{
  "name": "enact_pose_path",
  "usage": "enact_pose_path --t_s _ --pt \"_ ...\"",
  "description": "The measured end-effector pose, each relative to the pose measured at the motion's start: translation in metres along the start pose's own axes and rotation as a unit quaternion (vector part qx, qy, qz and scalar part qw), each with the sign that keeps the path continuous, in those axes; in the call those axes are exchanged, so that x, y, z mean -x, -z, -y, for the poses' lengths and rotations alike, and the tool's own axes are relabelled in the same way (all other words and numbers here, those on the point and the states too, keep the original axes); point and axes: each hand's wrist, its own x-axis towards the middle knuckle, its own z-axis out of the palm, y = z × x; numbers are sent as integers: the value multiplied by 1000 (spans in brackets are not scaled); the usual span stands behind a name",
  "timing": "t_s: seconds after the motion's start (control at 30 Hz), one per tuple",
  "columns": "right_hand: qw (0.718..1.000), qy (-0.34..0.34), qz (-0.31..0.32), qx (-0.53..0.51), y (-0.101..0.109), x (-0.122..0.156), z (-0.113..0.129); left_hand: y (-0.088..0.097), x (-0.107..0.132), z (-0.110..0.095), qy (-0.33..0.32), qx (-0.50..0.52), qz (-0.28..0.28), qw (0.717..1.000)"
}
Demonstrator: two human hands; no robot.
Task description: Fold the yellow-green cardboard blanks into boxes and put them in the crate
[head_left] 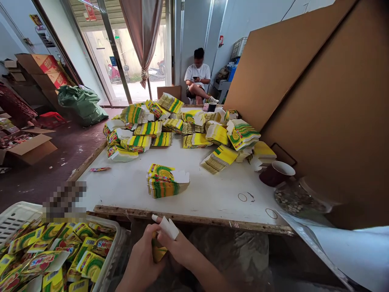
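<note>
Just below the table's front edge, my left hand (142, 253) and my right hand (179, 247) come together around one small yellow carton (159, 252). Its yellow side shows between my palms, and white pieces that look like its end flaps stick up by my right fingers. Fingers of both hands are closed on it; much of the carton is hidden. In front of them, a stack of flat yellow-green cartons (164, 188) lies on the white table (121, 190). To the left, a white plastic crate (114, 243) holds many folded cartons (91, 261).
More carton stacks (142, 129) cover the table's far half. At right stand a dark mug (276, 173), a clear jar (299, 198) and large cardboard sheets (288, 81). Rubber bands (242, 197) lie nearby. A seated person (198, 77) holds a phone at the back.
</note>
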Motion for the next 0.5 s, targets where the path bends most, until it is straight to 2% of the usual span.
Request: enact_pose_path --t_s 0.1,0.23,0.3,0.33,0.4,0.43,0.5 --pt "992 51 6 113 -3 10 6 3 -1 2 46 -30 43 998" --pt "948 130 27 290 -12 24 20 3 -3 13 36 -7 26 999" --pt "933 171 11 315 -15 24 22 1 -4 18 17 0 -33 999" --pt "929 197 -12 314 -14 21 21 1 -6 21 13 -6 -85 996" --pt "916 251 -82 303 -10 15 16 0 -8 22 23 -21 -201 979" --pt "906 274 -126 297 -7 11 13 1 -9 22 42 -11 -238 970" --pt "885 305 -193 296 0 6 10 2 -10 20 91 68 -254 961"
